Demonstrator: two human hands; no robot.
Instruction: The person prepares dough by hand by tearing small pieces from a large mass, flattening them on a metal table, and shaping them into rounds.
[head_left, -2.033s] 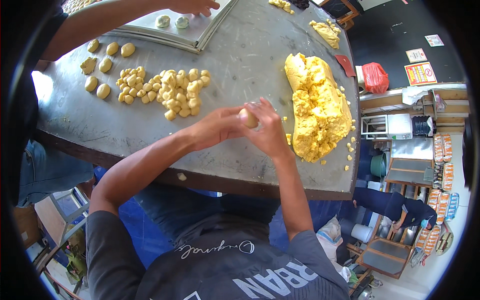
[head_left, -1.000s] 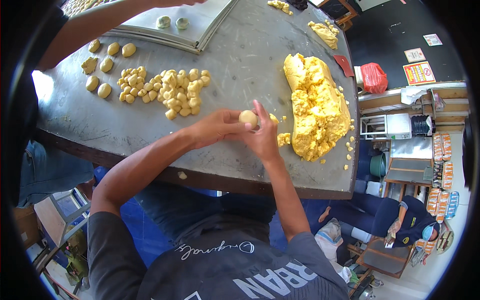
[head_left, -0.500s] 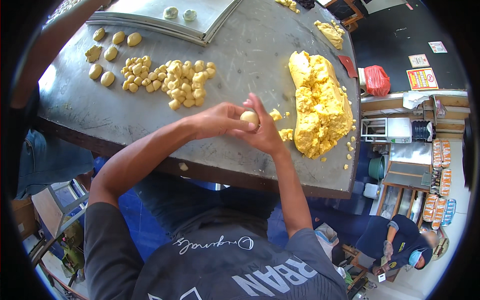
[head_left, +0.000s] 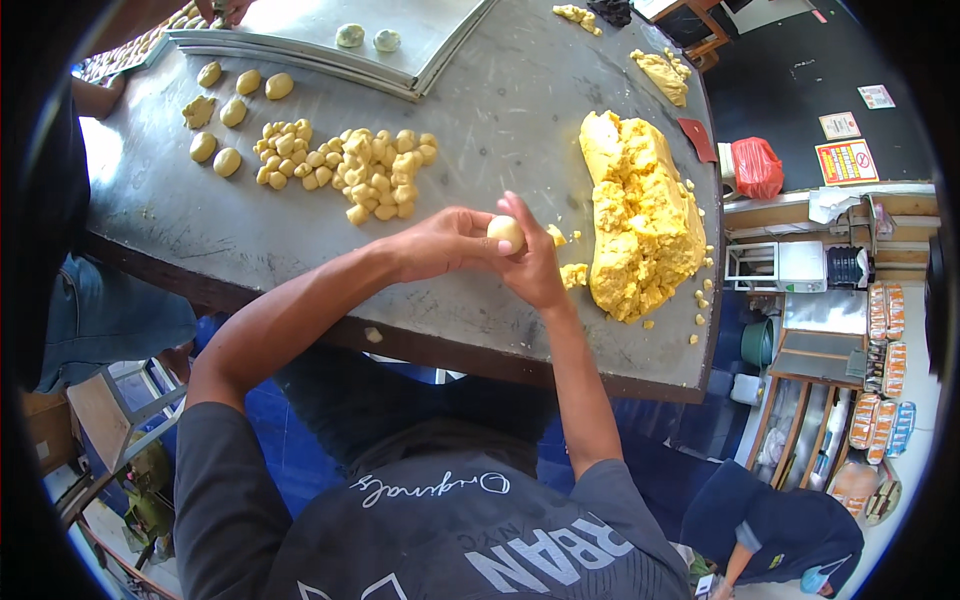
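Observation:
My left hand and my right hand are together above the metal table, fingers curled around a round pale dough ball between them. Right of them lies a big crumbly mass of yellow dough, with small bits beside it. Up and left of my hands is a heap of small dough pieces; farther left sit several larger dough balls and a flattened piece.
A stack of metal trays with two pale green balls is at the back; a co-worker's hand is beside it. A red scraper lies at the right edge. Another person in dark clothes bends at lower right, near shelving.
My hands have shifted slightly, still around the ball. The co-worker's arm at upper left has pulled back toward the left. The person at lower right has moved downward, bending further.

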